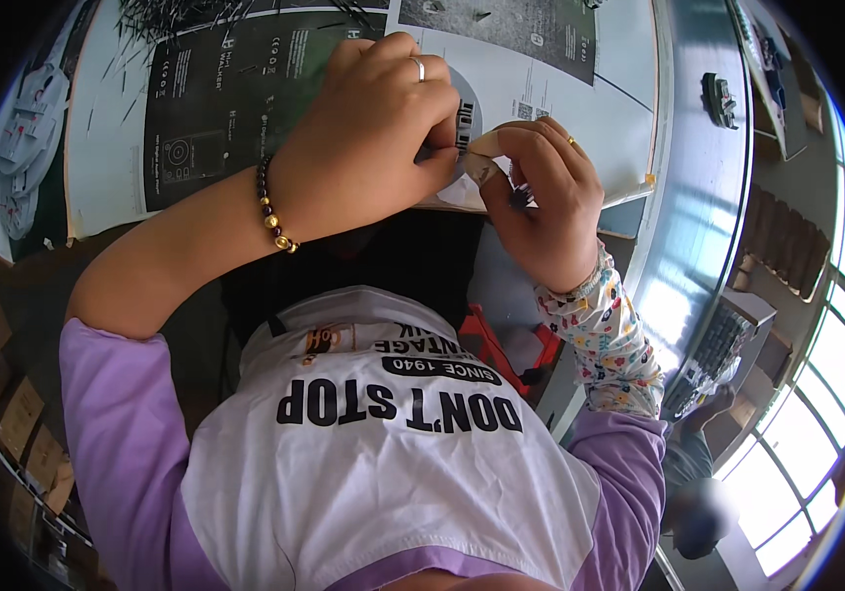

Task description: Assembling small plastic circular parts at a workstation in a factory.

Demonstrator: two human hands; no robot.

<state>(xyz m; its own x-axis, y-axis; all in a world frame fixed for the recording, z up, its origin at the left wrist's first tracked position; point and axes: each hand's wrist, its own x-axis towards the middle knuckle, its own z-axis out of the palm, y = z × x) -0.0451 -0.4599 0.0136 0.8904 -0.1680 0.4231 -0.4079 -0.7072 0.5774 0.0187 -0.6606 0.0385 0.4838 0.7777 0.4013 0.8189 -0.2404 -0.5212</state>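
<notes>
My left hand is closed, its fingers curled and its thumb pressed toward a small black slotted part that shows beside the fingertips. Right against it, my right hand is pinched, with light tape wrapped round a finger. Small dark pieces peek out between the curled fingers of my right hand. The two sets of fingertips nearly meet at the black part, and what lies exactly between them is hidden. Both hands are above the near part of a worktop covered with printed sheets.
Many thin black slivers are heaped at the far left of the worktop. White moulded parts lie at the left. A dark part sits on a shiny metal surface at the right. Another person is at lower right.
</notes>
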